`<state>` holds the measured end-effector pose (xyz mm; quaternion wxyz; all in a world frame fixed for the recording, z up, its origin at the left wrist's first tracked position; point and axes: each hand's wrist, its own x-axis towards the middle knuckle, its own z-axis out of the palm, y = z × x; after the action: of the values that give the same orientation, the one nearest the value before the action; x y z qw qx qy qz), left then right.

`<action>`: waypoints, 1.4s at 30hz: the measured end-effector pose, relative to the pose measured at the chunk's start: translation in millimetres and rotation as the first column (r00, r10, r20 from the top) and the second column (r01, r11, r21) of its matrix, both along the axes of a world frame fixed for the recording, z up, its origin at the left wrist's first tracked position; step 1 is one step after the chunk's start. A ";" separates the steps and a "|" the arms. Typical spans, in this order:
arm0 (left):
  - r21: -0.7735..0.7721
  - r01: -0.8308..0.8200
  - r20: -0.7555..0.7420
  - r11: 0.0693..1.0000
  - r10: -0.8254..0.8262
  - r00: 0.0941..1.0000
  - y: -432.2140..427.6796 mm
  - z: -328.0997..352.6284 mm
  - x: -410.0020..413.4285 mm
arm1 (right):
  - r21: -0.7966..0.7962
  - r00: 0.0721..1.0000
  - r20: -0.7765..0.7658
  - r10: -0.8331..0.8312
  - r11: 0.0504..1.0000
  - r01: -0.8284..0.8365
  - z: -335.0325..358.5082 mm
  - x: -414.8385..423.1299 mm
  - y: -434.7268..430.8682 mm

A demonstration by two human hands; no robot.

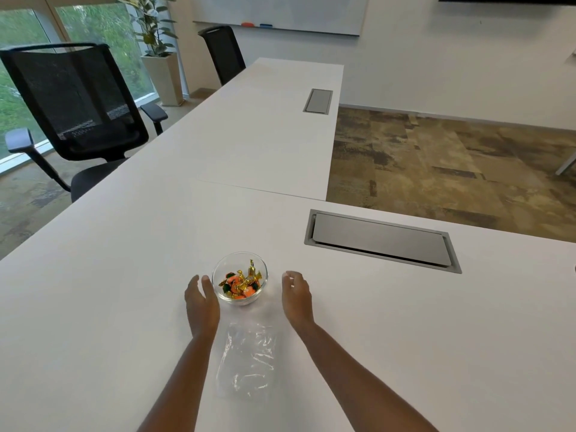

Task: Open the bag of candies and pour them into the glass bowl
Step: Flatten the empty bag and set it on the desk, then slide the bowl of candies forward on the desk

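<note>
A small glass bowl [218,286] stands on the white table [109,307] and holds several wrapped candies [240,282] in orange, gold and green. A clear plastic bag [247,360] lies flat and empty on the table just in front of the bowl, between my forearms. My left hand [201,302] is open right beside the bowl's left side, fingers apart, very near or touching the glass. My right hand [296,296] is open a short way to the right of the bowl, apart from it and holding nothing.
A grey cable hatch [381,240] is set in the table behind and right of the bowl; a second hatch [318,101] lies farther back. Two black office chairs [74,110] stand along the table's left side. The carpeted floor [452,160] is to the right.
</note>
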<state>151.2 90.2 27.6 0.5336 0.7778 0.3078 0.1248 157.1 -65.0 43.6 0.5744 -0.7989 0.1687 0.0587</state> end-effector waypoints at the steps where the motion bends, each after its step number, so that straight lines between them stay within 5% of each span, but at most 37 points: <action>1: -0.076 -0.017 -0.006 0.997 0.016 1.000 1.6 -0.2 5.7 | 0.038 1.000 -0.015 -0.001 0.999 0.001 0.3 7.5 2.9; 11: -0.549 -0.021 -0.008 0.836 0.020 1.000 7.2 -16.1 31.5 | 0.394 0.980 -0.200 0.001 0.916 0.079 -14.5 37.5 26.6; 20: -0.611 -0.010 0.065 0.791 0.063 0.996 -11.8 -25.2 37.6 | 0.525 0.976 -0.212 0.048 0.848 0.073 -24.6 35.1 46.4; 42: -0.652 0.176 0.110 0.738 -0.138 0.984 -157.0 22.2 64.0 | 0.518 0.922 -0.178 -0.343 0.764 0.385 14.7 48.8 -81.2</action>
<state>215.2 -66.8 49.9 0.7899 0.5594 0.2508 -0.0159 206.0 -146.1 58.3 0.7707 -0.5520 0.3175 0.0205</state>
